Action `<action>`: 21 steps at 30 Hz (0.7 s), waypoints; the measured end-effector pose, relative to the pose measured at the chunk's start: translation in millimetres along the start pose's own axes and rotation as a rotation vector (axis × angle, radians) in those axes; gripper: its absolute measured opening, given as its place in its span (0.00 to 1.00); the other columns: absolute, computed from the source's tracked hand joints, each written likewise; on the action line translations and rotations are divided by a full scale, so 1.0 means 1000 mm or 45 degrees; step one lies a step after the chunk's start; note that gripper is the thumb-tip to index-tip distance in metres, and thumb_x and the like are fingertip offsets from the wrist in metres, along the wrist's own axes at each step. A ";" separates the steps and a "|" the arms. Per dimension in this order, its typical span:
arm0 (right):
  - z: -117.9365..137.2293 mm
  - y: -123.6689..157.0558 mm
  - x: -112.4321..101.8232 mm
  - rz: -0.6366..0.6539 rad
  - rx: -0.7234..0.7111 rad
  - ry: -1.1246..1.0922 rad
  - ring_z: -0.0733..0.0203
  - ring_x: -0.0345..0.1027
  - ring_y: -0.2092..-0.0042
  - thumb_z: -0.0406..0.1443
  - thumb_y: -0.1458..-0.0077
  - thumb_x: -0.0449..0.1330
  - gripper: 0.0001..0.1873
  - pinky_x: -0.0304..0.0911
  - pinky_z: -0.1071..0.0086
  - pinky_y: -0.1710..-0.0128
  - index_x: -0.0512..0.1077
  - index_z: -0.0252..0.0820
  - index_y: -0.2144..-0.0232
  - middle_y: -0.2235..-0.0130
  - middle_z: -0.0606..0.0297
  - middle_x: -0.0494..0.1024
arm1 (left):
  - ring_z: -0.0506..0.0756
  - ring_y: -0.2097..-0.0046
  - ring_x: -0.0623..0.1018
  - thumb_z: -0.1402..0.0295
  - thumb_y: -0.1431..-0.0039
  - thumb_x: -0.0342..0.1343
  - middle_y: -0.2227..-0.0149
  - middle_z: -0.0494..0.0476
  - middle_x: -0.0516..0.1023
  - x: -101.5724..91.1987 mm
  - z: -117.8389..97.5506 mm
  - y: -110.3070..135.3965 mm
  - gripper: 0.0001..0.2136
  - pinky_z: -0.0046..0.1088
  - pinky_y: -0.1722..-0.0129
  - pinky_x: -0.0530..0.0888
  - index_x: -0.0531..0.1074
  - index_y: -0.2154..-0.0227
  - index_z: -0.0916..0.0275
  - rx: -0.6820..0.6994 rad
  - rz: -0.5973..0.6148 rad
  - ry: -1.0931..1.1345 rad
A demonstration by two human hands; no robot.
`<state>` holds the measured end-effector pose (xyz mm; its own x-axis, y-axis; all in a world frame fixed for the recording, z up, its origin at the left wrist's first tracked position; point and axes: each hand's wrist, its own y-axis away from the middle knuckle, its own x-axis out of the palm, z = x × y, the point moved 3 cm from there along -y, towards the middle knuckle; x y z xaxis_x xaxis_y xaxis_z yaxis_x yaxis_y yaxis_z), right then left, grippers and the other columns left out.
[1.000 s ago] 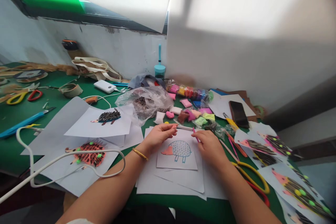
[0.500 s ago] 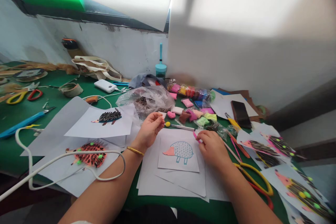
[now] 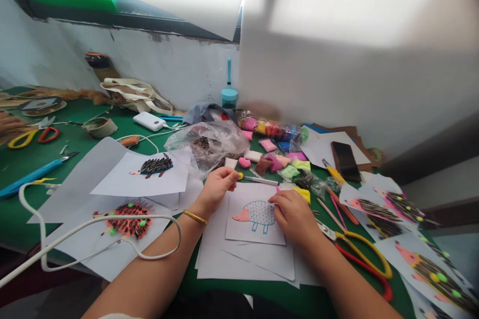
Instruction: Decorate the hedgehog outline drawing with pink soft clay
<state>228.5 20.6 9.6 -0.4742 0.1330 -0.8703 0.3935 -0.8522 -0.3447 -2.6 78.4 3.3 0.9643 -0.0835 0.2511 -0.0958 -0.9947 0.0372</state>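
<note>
A white card [image 3: 239, 235] with a blue-outlined hedgehog drawing lies in front of me on stacked white sheets [image 3: 245, 266]. The snout is filled in pinkish-orange. At the card's upper left, my left hand [image 3: 218, 190] is raised with thumb and fingertips pinched together; whatever they hold is hidden. Close to those fingertips is a yellow ball [image 3: 240, 176] at the end of a pen [image 3: 262, 180]. Over the card's right edge, my right hand [image 3: 297, 215] is curled, fingertips by the hedgehog's back. A slim pink tool [image 3: 278, 189] pokes out beside its fingers, mostly hidden.
Behind the card lie coloured clay packets [image 3: 275, 162] and a plastic bag of seeds [image 3: 211, 145]. Finished hedgehog pictures [image 3: 129, 222] flank me. Yellow-and-red scissors [image 3: 368, 254] lie by my right forearm, a phone [image 3: 345, 160] beyond. A white cable [image 3: 112, 218] crosses the left side. Another person's hand [image 3: 11, 127] shows far left.
My left hand has lowered slightly, toward the yellow ball. My right hand has shifted left over the card's edge, uncovering a yellow packet and the scissors' pivot. Another person's hand has appeared at far left.
</note>
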 end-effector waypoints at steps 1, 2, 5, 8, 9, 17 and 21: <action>0.000 0.000 0.000 0.002 0.004 0.013 0.51 0.67 0.57 0.29 0.44 0.55 0.11 0.61 0.58 0.54 0.75 0.43 0.63 0.61 0.59 0.77 | 0.48 0.72 0.73 0.56 0.52 0.68 0.75 0.51 0.76 0.002 0.000 0.000 0.16 0.24 0.69 0.69 0.76 0.68 0.65 0.004 0.002 -0.002; -0.001 0.000 0.000 -0.003 0.012 0.033 0.51 0.67 0.57 0.30 0.43 0.55 0.10 0.61 0.58 0.54 0.75 0.43 0.63 0.61 0.58 0.77 | 0.50 0.68 0.76 0.57 0.51 0.67 0.70 0.54 0.79 0.004 -0.001 0.000 0.17 0.26 0.65 0.71 0.77 0.63 0.64 0.003 0.005 0.002; -0.009 0.001 -0.002 -0.054 0.051 0.109 0.51 0.67 0.57 0.32 0.42 0.55 0.09 0.60 0.58 0.54 0.76 0.43 0.62 0.61 0.58 0.77 | 0.53 0.63 0.78 0.57 0.49 0.66 0.63 0.58 0.80 0.008 -0.001 0.000 0.21 0.31 0.60 0.73 0.76 0.54 0.63 -0.030 -0.002 0.032; -0.017 0.002 -0.004 -0.077 0.100 0.166 0.51 0.67 0.57 0.33 0.41 0.55 0.10 0.60 0.59 0.55 0.76 0.42 0.61 0.60 0.58 0.77 | 0.51 0.68 0.77 0.55 0.47 0.64 0.67 0.56 0.79 0.006 -0.001 -0.001 0.20 0.28 0.66 0.73 0.76 0.57 0.64 -0.052 -0.014 -0.003; -0.019 0.002 -0.005 -0.072 0.114 0.176 0.51 0.67 0.57 0.33 0.41 0.55 0.10 0.60 0.59 0.56 0.76 0.42 0.60 0.60 0.58 0.77 | 0.50 0.71 0.76 0.54 0.48 0.64 0.70 0.55 0.78 0.005 -0.001 -0.001 0.19 0.27 0.68 0.72 0.76 0.61 0.65 -0.048 -0.013 -0.028; -0.012 0.001 0.000 0.028 0.075 0.127 0.53 0.67 0.57 0.34 0.41 0.56 0.08 0.59 0.61 0.55 0.76 0.42 0.63 0.62 0.59 0.77 | 0.50 0.71 0.75 0.52 0.46 0.61 0.72 0.52 0.76 0.008 0.002 -0.002 0.18 0.26 0.70 0.71 0.73 0.65 0.63 0.194 0.024 -0.460; -0.006 0.001 0.003 0.064 0.063 0.122 0.54 0.67 0.58 0.33 0.41 0.57 0.07 0.59 0.61 0.56 0.76 0.43 0.63 0.63 0.60 0.77 | 0.51 0.71 0.74 0.56 0.39 0.54 0.73 0.53 0.76 0.013 0.007 0.000 0.15 0.28 0.69 0.71 0.77 0.65 0.63 0.240 0.110 -0.682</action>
<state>232.3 23.2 4.6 -0.3764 0.1350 -0.9166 0.3743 -0.8828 -0.2837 11.6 76.9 0.3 0.9501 -0.1345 -0.2814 -0.1813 -0.9723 -0.1473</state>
